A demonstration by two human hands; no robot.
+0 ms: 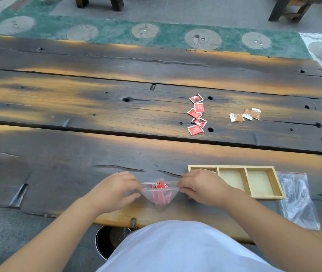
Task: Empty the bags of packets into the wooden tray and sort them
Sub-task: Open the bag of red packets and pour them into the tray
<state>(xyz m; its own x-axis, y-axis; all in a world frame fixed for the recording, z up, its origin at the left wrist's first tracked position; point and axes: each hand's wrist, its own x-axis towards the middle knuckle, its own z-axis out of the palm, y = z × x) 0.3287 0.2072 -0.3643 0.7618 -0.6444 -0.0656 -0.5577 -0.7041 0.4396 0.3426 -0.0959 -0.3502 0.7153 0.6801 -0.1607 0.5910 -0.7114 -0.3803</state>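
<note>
A clear zip bag (159,195) with red packets inside hangs above the table's near edge. My left hand (115,191) pinches its left top corner and my right hand (201,188) pinches its right top corner, stretching the mouth between them. The wooden tray (244,180) with three compartments lies just right of the bag; my right hand covers most of its left compartment, where something pale shows, and the other two hold nothing. Several red packets (196,114) lie in a line farther out on the table. A few brown-and-white packets (245,115) lie to their right.
A second clear zip bag (297,199) lies flat right of the tray, near the table's edge. The dark plank table (77,107) has holes and cracks. A round bin (107,242) stands below the near edge. Wooden furniture legs stand on the floor beyond.
</note>
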